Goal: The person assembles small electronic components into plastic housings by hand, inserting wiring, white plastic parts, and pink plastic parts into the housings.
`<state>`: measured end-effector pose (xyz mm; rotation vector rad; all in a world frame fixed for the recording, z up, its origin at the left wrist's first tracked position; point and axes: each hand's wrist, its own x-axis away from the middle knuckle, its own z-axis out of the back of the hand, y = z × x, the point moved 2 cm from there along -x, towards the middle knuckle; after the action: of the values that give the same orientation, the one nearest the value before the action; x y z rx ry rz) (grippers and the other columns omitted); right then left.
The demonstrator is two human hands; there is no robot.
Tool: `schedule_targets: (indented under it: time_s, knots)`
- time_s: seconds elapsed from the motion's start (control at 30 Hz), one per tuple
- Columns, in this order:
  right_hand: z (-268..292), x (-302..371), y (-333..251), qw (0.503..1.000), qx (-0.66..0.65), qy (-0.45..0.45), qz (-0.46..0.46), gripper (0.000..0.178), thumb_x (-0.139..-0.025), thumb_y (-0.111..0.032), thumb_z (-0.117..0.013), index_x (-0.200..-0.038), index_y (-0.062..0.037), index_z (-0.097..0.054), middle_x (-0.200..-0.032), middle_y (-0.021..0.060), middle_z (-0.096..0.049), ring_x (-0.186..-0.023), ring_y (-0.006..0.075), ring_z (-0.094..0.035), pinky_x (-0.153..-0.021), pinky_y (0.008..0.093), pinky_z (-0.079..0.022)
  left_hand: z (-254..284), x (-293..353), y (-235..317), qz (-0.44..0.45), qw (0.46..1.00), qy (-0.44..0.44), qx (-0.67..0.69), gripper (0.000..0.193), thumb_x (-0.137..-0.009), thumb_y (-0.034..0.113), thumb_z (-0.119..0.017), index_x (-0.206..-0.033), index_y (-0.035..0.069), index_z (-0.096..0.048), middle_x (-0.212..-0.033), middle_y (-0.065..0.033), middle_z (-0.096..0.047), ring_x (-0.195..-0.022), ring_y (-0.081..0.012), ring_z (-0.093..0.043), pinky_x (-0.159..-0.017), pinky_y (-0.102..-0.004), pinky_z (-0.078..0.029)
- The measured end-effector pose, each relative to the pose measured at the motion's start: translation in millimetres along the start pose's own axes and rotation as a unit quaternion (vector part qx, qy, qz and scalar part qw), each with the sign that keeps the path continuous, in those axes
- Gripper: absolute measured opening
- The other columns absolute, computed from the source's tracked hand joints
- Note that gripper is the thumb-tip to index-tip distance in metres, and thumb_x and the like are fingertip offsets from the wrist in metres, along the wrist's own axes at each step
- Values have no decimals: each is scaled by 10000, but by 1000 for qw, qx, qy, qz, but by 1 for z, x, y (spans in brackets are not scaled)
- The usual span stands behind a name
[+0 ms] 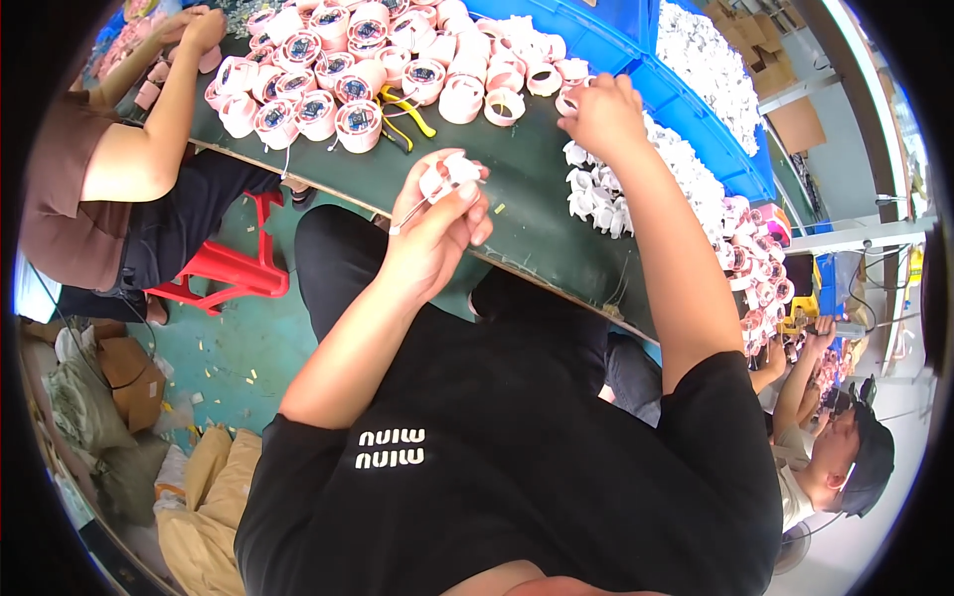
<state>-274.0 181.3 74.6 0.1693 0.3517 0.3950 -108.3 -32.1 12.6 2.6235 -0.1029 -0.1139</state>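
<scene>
We noted the left hand (437, 223) clamped on a small white plastic ring housing (449, 176) and thin metal tweezers (412, 212). The right hand (601, 114) pinched a loose pink ring (568, 99). Many finished pink round housings (328, 84) lay stacked; a white parts pile (636, 179) remained.

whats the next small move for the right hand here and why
Probably close the right hand on one small white part from the pile at the edge of the green table and bring it across. The left hand already holds a white ring piece with a thin metal tool, waiting.
</scene>
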Motion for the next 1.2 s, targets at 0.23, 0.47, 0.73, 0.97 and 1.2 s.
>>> schedule_targets:
  time_s: [0.23, 0.47, 0.73, 0.97, 1.2]
  knots:
    - [30, 36, 2, 926, -369, 74, -12, 117, -875, -37, -635, -982, 6, -653, -1012, 166, -669, -1011, 318, -636, -925, 377, -522, -10, -17, -16, -25, 991, -17, -129, 476, -935, 20, -726, -1322, 75, -456, -1125, -54, -593, -872, -116, -594, -717, -306, -522]
    - [67, 173, -29, 525, -826, -158, -135, 418, -873, -1, -729, -1229, -17, -510, -1130, 160, -707, -1037, 198, -691, -917, 328, -543, -40, 17, -37, -34, 930, -153, -332, 569, -857, 10, -815, -1323, 81, -497, -1223, -60, -573, -1072, -109, -576, -913, -286, -507]
    - [39, 217, -28, 552, -829, -3, -87, 397, -974, -53, -697, -1331, 49, -556, -1339, 154, -535, -1153, 199, -616, -924, 334, -530, -50, 38, -76, -91, 874, -259, -401, 618, -820, -43, -828, -1291, 87, -449, -1351, -146, -553, -1127, -216, -619, -907, -348, -536]
    - [33, 244, -22, 561, -820, 114, -21, 459, -944, 5, -675, -1373, 96, -540, -1339, 164, -478, -1052, 196, -651, -821, 290, -579, -61, 61, -78, 170, 928, -208, -258, 617, -924, 37, -769, -1404, 80, -384, -1306, -80, -509, -1092, -127, -570, -885, -319, -522]
    - [51, 250, -30, 629, -767, 123, -28, 389, -879, -2, -772, -1244, 78, -663, -1126, 123, -574, -936, 157, -659, -750, 256, -579, -61, 76, -81, 34, 916, -229, -327, 692, -973, -19, -674, -1522, 102, -272, -1281, -50, -488, -1116, -127, -556, -888, -282, -507]
